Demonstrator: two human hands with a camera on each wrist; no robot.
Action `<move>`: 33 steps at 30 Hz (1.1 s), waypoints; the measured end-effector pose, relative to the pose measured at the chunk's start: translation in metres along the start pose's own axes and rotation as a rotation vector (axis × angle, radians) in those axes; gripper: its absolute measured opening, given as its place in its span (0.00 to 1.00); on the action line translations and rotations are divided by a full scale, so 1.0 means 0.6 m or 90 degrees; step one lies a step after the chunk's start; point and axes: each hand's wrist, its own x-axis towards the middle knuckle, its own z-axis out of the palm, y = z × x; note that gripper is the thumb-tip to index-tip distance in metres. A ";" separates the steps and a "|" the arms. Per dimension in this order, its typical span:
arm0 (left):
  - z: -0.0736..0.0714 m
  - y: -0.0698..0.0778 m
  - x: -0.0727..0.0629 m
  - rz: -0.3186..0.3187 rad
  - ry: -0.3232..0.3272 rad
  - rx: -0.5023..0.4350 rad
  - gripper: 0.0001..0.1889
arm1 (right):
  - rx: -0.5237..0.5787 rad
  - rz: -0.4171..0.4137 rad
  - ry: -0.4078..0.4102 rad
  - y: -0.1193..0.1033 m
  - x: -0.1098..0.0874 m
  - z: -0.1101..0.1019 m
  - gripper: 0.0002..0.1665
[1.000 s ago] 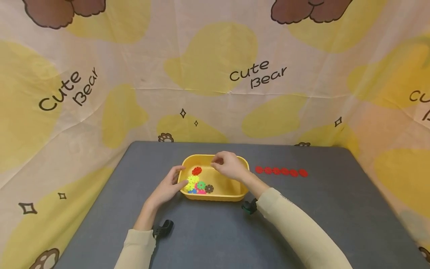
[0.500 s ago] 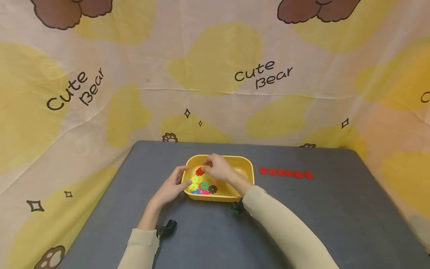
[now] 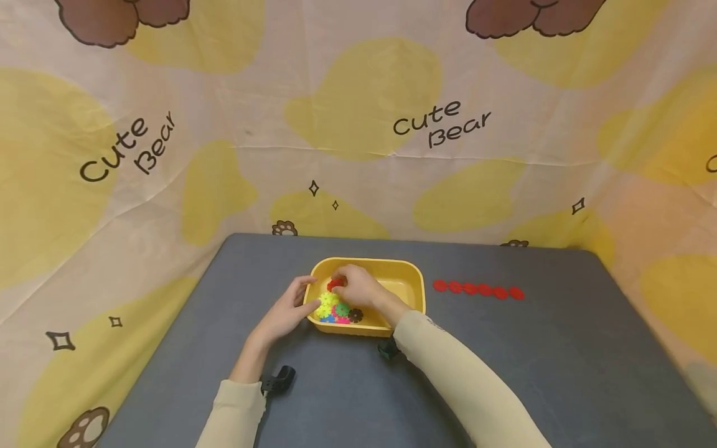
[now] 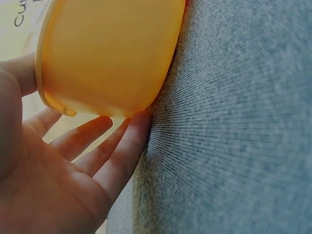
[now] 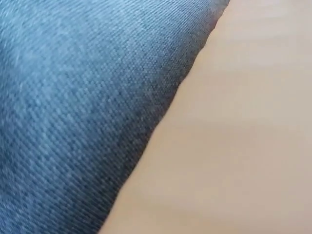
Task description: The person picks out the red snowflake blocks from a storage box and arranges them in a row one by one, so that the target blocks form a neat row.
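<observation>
A yellow plastic bin [image 3: 403, 289] stands on the table, holding snowflake discs at its left end. My left hand [image 3: 287, 311] holds that end, thumb over the rim and fingertips against the outer wall; the left wrist view shows the fingers [image 4: 127, 146] touching the bin. Inside the bin, my right hand [image 3: 361, 289] has its fingers curled at the red snowflake discs [image 3: 335, 284] and pinches one, largely hidden by the fingers. Yellow discs [image 3: 326, 303], a green disc [image 3: 341, 309] and a dark brown disc [image 3: 355, 315] lie nearer, with pink and blue ones partly covered.
Several red discs [image 3: 470, 289] lie in a row right of the bin on the grey table [image 3: 504, 348]. Patterned cloth [image 3: 358, 124] hangs behind and at both sides. The right wrist view holds only tabletop and a pale sleeve [image 5: 234, 146].
My right hand has moved left and down inside the bin to the red discs, where its fingers now close. The left hand stays on the bin's left end. The whole view has shifted slightly.
</observation>
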 end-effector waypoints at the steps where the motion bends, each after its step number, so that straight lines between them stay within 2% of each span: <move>1: 0.000 0.001 0.000 0.000 0.001 -0.001 0.29 | -0.003 -0.002 0.000 0.000 0.000 0.001 0.18; 6: 0.001 -0.001 -0.003 -0.001 -0.002 0.000 0.30 | -0.038 -0.019 0.002 0.002 0.001 0.008 0.14; 12: 0.001 -0.003 -0.004 0.001 -0.002 0.009 0.29 | -0.063 -0.014 0.008 0.006 -0.001 0.014 0.13; 22: 0.000 0.002 -0.003 -0.001 0.000 0.004 0.29 | -0.066 -0.015 0.014 0.007 -0.004 0.009 0.14; 28: 0.000 0.003 -0.003 0.002 0.000 0.007 0.29 | -0.087 -0.013 0.019 0.009 -0.009 0.006 0.11; 33: 0.001 0.004 -0.003 -0.004 0.003 0.003 0.29 | -0.078 -0.008 0.015 0.016 -0.011 0.003 0.11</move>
